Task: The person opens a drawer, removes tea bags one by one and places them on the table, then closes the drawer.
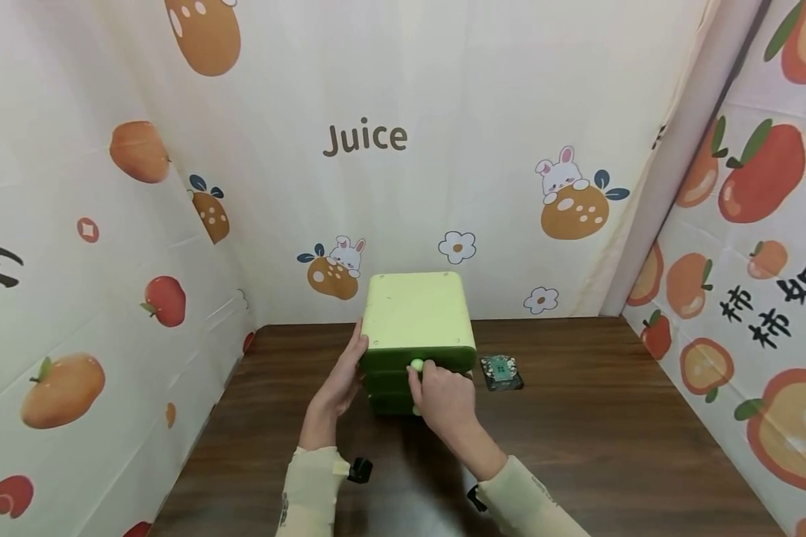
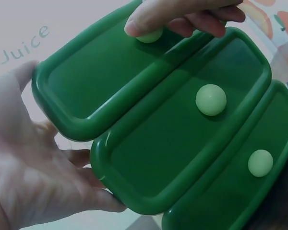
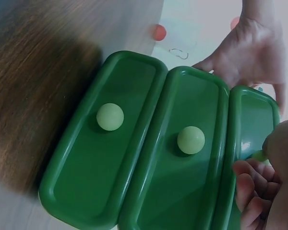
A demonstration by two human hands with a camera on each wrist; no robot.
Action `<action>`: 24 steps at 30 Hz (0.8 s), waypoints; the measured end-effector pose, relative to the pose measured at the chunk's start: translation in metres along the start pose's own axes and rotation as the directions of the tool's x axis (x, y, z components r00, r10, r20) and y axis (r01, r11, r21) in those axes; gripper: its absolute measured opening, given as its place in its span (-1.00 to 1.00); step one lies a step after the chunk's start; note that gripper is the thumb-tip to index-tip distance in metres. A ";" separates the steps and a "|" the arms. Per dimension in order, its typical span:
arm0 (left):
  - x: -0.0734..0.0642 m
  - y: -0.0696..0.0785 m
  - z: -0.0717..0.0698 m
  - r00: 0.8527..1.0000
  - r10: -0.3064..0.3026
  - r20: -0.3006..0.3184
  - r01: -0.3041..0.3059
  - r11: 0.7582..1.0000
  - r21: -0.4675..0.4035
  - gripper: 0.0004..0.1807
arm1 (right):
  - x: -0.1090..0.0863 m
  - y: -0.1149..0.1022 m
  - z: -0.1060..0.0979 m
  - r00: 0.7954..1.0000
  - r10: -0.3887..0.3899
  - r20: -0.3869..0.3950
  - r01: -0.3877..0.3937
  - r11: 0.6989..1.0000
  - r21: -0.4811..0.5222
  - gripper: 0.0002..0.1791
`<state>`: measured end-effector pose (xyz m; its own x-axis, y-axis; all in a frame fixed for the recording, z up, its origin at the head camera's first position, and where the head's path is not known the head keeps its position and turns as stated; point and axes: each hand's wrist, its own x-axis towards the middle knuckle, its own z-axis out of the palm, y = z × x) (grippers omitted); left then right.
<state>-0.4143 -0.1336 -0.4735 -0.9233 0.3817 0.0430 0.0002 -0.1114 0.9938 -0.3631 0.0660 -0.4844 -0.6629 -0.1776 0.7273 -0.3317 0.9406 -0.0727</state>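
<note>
A small drawer cabinet (image 1: 416, 309) with a pale green top and three dark green drawer fronts stands on the table. Each drawer has a round pale green knob, and the middle knob (image 2: 211, 99) and bottom knob (image 2: 260, 163) are uncovered. My right hand (image 1: 446, 395) pinches the top drawer's knob (image 1: 417, 365) between thumb and fingers. Against the cabinet's left side rests my left hand (image 1: 341, 377), its thumb near the upper edge. In the left wrist view, its fingers lie along the side wall beside the drawer fronts.
A small green circuit board (image 1: 501, 371) on a dark base lies just right of the cabinet. The dark wooden table (image 1: 611, 418) is bordered by fruit-printed cloth at the left, back (image 1: 443, 186) and right. The cabinet stands close to the back cloth.
</note>
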 end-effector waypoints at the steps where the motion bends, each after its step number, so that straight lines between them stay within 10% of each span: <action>1: -0.001 0.000 -0.001 1.000 -0.006 -0.009 0.006 1.000 0.004 -0.30 | 0.000 -0.001 0.001 1.000 -0.003 -0.007 0.003 1.000 -0.007 -0.43; 11: -0.002 0.001 -0.006 1.000 -0.002 -0.015 0.002 0.998 0.056 -0.24 | -0.007 -0.004 0.007 0.995 0.063 0.071 -0.060 0.997 -0.040 -0.42; 19: 0.000 -0.001 -0.003 1.000 0.018 -0.016 -0.017 0.998 0.056 -0.22 | -0.019 -0.004 0.014 0.945 0.199 0.261 -0.194 0.980 -0.047 -0.25; 24: -0.001 -0.005 0.000 1.000 0.027 -0.004 -0.027 0.998 0.055 -0.22 | -0.026 -0.001 0.026 0.957 0.175 0.229 -0.172 0.985 -0.033 -0.28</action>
<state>-0.4134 -0.1333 -0.4783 -0.9246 0.3745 0.0694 0.0460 -0.0712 0.9964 -0.3632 0.0623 -0.5207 -0.8468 -0.0718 0.5270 -0.1905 0.9660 -0.1746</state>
